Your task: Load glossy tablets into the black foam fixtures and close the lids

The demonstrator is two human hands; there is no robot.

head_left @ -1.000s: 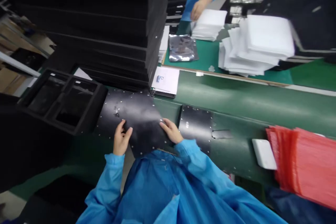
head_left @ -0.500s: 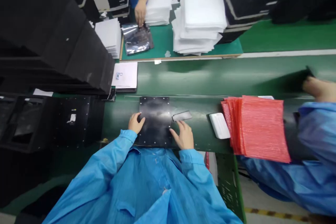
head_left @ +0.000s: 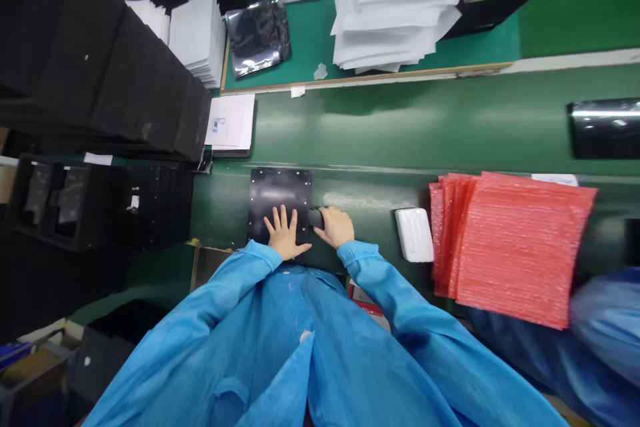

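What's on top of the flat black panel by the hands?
The left hand, spread wide, lies over the near part of the black panel. The far part shows, dotted with light spots along its edge. The surface beneath the hand is covered.

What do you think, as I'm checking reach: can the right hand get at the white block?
Probably yes: nothing visible stands between the right hand and the white block, though that hand seems to hold a dark piece.
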